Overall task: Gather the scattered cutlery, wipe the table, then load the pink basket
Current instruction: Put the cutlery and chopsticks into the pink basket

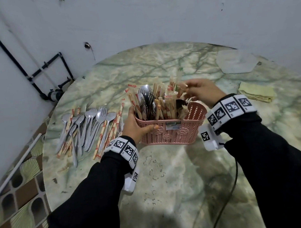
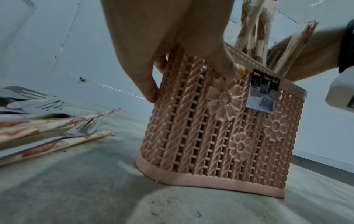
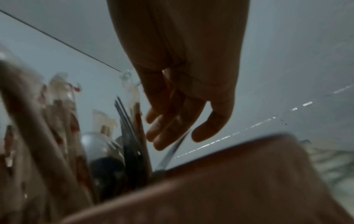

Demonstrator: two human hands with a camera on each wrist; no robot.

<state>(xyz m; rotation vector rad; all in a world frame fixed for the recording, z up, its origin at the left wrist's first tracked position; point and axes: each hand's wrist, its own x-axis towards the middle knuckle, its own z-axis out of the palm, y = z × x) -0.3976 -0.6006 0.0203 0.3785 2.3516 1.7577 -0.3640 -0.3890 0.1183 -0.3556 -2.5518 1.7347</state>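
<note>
The pink basket (image 1: pixel 168 132) stands upright on the tabletop (image 1: pixel 170 176), a little toward the far side from its middle. The left hand (image 1: pixel 135 123) holds the basket at its left end: the thumb lies across the front wall just under the rim, and the other fingers go around the left corner, as the left wrist view shows. So the basket is directly in this grip, touching the palm side of the hand.

The basket is filled with wrapped chopsticks (image 1: pixel 163 101) and spoons (image 1: pixel 145 97), all standing with the ends up. The right hand (image 1: pixel 201 90) hovers above the right part of the basket, over the chopsticks and the forks (image 1: pixel 185 101) there. Its fingers are loosely bent and apart. In the right wrist view one metal piece passes close by the fingertips (image 3: pixel 162 136), but this view is blurred and I cannot tell if the hand holds it.

Near the left edge of the tabletop lies a pile of cutlery (image 1: pixel 90 127), with spoons, forks and wrapped chopsticks side by side, just beside the left hand. Near the right edge there is a folded yellow cloth (image 1: pixel 257 92), and behind it, near the far right edge, a clear plastic lid (image 1: pixel 236 61).
</note>
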